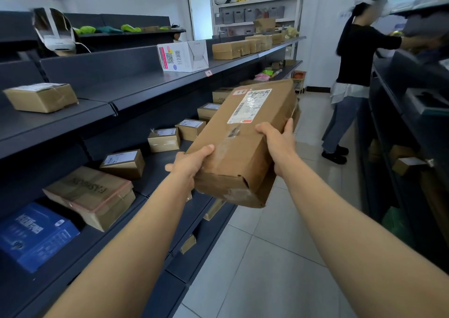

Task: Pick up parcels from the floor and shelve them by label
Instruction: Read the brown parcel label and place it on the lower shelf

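Observation:
A long brown cardboard parcel (243,142) with a white shipping label (250,106) on its top face is held up in the aisle in front of me. My left hand (192,163) grips its near left corner, thumb on top. My right hand (277,142) holds its right edge, fingers wrapped over the side. The parcel's near end is dented and taped. It hovers beside the dark shelving unit (136,86) on my left, level with the middle shelf.
The left shelves carry several small brown parcels (165,139), a white box (183,56), a flat brown box (91,196) and a blue box (34,235). A person in a black top (357,57) stands in the aisle ahead right, by another dark shelf (413,123). The floor is light tile (267,257).

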The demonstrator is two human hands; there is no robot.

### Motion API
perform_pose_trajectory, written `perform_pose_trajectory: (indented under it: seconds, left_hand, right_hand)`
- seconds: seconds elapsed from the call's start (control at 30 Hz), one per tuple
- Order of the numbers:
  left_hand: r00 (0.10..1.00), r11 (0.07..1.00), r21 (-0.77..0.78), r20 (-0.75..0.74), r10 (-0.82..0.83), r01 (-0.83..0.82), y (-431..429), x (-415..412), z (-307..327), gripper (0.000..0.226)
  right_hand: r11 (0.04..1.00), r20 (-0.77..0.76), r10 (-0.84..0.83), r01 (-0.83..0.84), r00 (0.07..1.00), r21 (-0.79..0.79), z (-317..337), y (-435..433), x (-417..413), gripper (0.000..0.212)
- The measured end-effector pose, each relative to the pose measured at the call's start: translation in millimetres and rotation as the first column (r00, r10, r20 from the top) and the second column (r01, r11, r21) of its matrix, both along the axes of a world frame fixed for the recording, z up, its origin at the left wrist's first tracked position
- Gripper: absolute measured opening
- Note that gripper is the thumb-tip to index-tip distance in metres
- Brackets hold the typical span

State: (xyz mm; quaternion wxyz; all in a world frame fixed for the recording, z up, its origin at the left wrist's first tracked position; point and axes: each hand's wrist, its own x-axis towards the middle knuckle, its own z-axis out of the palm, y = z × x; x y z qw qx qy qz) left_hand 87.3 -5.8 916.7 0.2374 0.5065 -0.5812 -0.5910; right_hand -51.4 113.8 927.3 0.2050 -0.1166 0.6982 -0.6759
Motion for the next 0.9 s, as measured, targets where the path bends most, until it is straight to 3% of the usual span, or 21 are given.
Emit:
perform_pose_trajectory:
  seconds: [0.1,0.2,0.3,0.4,0.57,0.73,0.9]
  left_hand:
    - [0.990,0.992,-0.033,0.080,-0.118,0.121,-14.7,8.1,-3.9,0.081]
    - [0.974,0.986,-0.030,0.163,-0.155,0.162,-24.6,15.1,-5.5,0.075]
    - [0.936,0.964,0.016,0.237,-0.261,0.264,-24.0,18.8,1.8,0.070]
    - [0.895,0.941,0.032,0.300,-0.331,0.337,-19.4,18.7,5.5,0.055]
    - [0.904,0.919,-0.037,0.203,-0.377,0.392,-9.9,12.6,-0.1,0.036]
    - [0.966,0.966,-0.022,-0.017,-0.259,0.259,-9.6,2.6,-13.9,0.069]
    - [0.968,0.987,-0.095,-0.202,-0.150,0.133,-9.1,-3.8,-16.5,0.061]
  right_hand:
    - [0.998,0.009,0.059,-0.059,0.998,-0.001,-6.9,2.4,-3.1,0.111]
    - [0.989,0.121,0.133,-0.139,0.984,0.042,-13.5,2.9,-8.5,0.105]
    - [0.972,0.250,0.159,-0.196,0.955,0.130,-11.8,7.2,-5.3,0.079]
    - [0.950,0.286,0.183,-0.244,0.941,0.195,-15.5,12.2,-5.4,0.046]
    - [0.975,0.287,0.176,-0.207,0.941,0.078,-32.3,15.4,-7.9,0.030]
    - [0.973,0.214,0.228,-0.213,0.950,-0.094,-37.6,18.8,-6.2,0.034]
    - [0.944,0.056,0.323,-0.318,0.945,-0.092,-51.6,23.5,-3.7,0.042]
